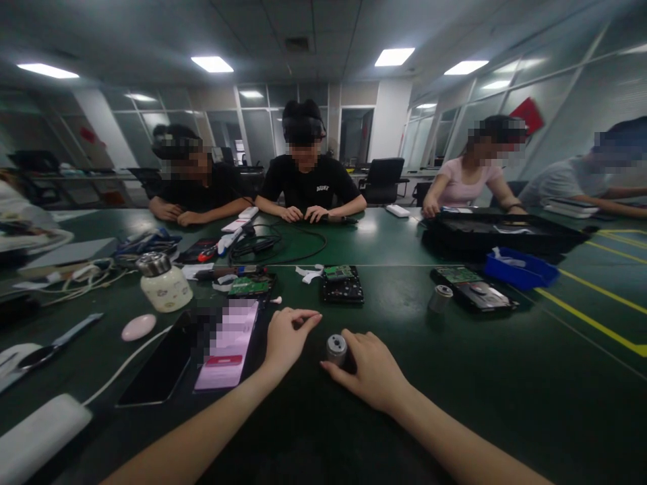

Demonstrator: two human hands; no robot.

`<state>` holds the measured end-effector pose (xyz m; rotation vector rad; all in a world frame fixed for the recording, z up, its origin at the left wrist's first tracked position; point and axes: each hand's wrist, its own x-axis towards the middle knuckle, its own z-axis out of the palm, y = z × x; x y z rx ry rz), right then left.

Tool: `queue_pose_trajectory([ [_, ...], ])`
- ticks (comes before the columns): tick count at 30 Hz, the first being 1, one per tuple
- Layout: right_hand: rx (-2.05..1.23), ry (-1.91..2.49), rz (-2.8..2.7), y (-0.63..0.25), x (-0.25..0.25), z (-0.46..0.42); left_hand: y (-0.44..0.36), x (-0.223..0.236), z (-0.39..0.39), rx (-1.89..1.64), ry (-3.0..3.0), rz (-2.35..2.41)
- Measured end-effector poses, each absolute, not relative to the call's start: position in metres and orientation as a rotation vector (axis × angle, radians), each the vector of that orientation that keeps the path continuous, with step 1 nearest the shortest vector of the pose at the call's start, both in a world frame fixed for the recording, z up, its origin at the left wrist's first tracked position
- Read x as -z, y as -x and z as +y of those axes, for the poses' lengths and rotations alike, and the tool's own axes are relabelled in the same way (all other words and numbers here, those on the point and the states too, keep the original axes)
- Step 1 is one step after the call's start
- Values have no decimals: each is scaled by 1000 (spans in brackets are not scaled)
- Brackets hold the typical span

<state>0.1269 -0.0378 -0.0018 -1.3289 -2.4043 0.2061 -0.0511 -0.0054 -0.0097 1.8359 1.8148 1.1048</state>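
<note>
A small silver metal cylinder [336, 347], with holes in its top face like a little motor, stands upright on the green table. Curled about it, thumb in front and fingers at its far right side, is my right hand [371, 370]. My left hand [289, 340] hovers left of the cylinder, thumb and fingertips pinched together; whether something tiny is between them I cannot make out. Beyond both hands lies a black hard drive [344, 291] with a green circuit board [337, 273] and a white ribbon cable [308, 274] on it.
A second metal cylinder [441, 298], an opened drive [482, 295] and a blue bin [520, 269] are to the right. Two phones [156, 367], a cream bottle [166, 289] and a white power strip [43, 431] crowd the left. Several people sit across the table.
</note>
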Motion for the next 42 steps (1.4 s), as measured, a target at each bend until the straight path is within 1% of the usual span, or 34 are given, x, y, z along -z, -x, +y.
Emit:
queue_pose_trajectory([
  [5, -201, 1331, -2425, -127, 1, -38, 41, 3, -22, -1329, -1863, 1502],
  [9, -181, 1335, -2438, -127, 1, -38, 37, 0, -32, -1328, -1870, 1353],
  [22, -247, 1307, -2426, -126, 0, -37, 32, 11, -29, -1296, -1639, 1282],
  [29, -255, 1300, -2430, -127, 0, -37, 33, 4, -33, -1233, -1792, 1320],
  [37, -228, 1315, -2445, -126, 0, -37, 32, -1, -38, -1268, -1858, 1348],
  [42, -223, 1316, -2416, -128, 3, -37, 37, -1, -41, -1265, -1866, 1213],
])
